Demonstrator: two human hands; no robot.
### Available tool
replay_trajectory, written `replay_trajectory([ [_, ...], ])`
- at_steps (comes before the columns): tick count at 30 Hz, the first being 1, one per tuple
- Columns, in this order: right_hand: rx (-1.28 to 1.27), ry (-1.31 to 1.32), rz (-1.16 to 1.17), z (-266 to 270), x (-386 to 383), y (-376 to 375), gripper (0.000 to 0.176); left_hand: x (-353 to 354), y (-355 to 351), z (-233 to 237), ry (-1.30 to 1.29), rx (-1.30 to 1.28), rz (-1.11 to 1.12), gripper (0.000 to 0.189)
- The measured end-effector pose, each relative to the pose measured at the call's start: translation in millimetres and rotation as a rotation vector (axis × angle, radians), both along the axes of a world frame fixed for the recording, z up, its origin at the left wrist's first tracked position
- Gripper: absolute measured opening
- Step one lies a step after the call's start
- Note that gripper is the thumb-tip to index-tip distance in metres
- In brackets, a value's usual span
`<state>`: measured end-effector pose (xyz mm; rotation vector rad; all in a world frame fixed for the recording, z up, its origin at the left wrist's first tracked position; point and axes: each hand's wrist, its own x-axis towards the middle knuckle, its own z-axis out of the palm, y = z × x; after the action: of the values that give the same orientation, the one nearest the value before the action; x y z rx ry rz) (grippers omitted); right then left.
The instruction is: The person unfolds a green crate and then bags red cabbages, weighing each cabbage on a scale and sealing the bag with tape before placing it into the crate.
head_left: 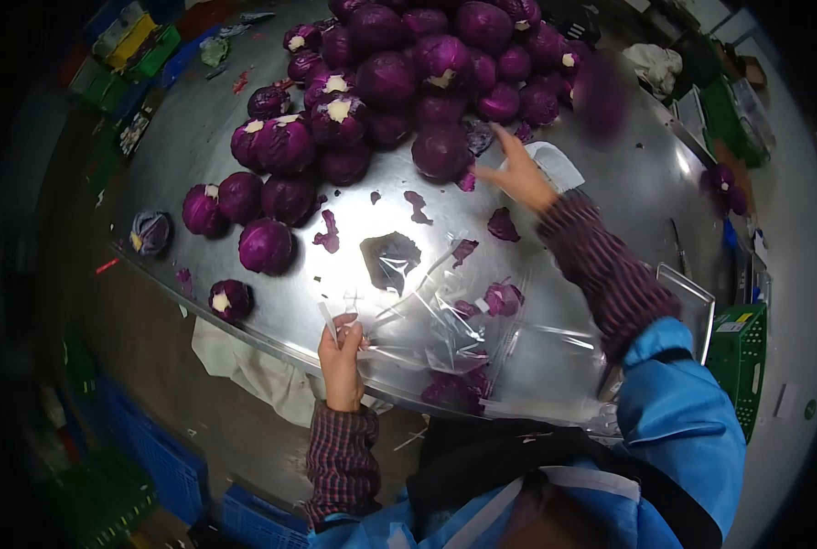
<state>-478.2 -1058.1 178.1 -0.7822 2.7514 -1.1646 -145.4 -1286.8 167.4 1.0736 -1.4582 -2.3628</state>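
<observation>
Near the front edge of the steel table point(601, 293), my left hand point(343, 361) is closed, with fingers and thumb pinching the rim of a clear plastic bag point(436, 320). The bag spreads over the tabletop to the right, and red cabbage leaves show through or beneath it. Farther forward, my right hand point(521, 174) reaches out with its fingers apart and nothing in it. Just left of its fingertips sits a red cabbage point(441, 153). A white sheet-like piece point(555, 166) lies beside that hand.
A large pile of red cabbages point(386, 78) covers the far side. Loose purple leaves point(390, 260) are scattered across the middle. A single cabbage point(231, 300) rests near the left front edge. Green crates point(736, 361) stand at the right, blue crates point(152, 448) at the lower left.
</observation>
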Motion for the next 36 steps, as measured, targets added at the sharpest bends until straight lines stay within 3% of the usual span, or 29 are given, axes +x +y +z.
replay_trajectory([
  [3,-0.094,-0.103,-0.406,-40,-18,-92,0.114,-6,-1,13,-0.026,0.023,-0.023,0.019],
  [4,-0.081,-0.216,-0.548,-48,-10,-115,0.112,-6,-3,5,-0.024,0.026,-0.044,0.017],
  [7,-0.106,-0.077,-0.681,-70,-4,-125,0.098,-12,2,-1,-0.037,0.068,-0.027,0.024],
  [9,-0.27,-0.092,-0.619,-73,-14,-104,0.09,-17,4,-3,-0.005,0.091,-0.062,0.029],
  [11,-0.737,-0.311,-0.456,-101,-25,-78,0.083,-28,6,4,0.029,0.099,-0.081,0.035],
  [14,-1.03,-0.674,-0.3,-49,7,-41,0.066,-47,14,24,0.074,0.131,-0.197,0.058],
  [17,-1.135,-0.823,-0.177,8,42,24,0.059,-68,32,48,0.125,0.091,-0.306,0.061],
  [20,-0.79,-0.595,-0.239,74,69,119,0.06,-92,53,66,0.185,0.059,-0.457,0.062],
  [23,-0.532,-0.365,-0.498,121,105,205,0.072,-113,81,68,0.208,0.002,-0.618,0.058],
  [25,-0.201,-0.149,-0.662,116,128,280,0.078,-126,111,81,0.303,-0.009,-0.691,0.054],
  [26,0.091,0.005,-0.725,122,142,306,0.079,-131,124,84,0.321,-0.026,-0.747,0.053],
  [28,0.322,0.109,-0.808,116,169,351,0.079,-138,153,95,0.365,-0.078,-0.817,0.049],
  [32,0.404,-0.027,-0.875,85,198,415,0.084,-142,195,113,0.401,-0.133,-0.955,0.045],
  [35,0.509,0.304,-0.746,97,208,408,0.081,-143,222,122,0.415,-0.234,-0.999,0.041],
  [36,0.536,0.476,-0.645,133,214,375,0.081,-145,230,126,0.417,-0.252,-1.018,0.041],
])
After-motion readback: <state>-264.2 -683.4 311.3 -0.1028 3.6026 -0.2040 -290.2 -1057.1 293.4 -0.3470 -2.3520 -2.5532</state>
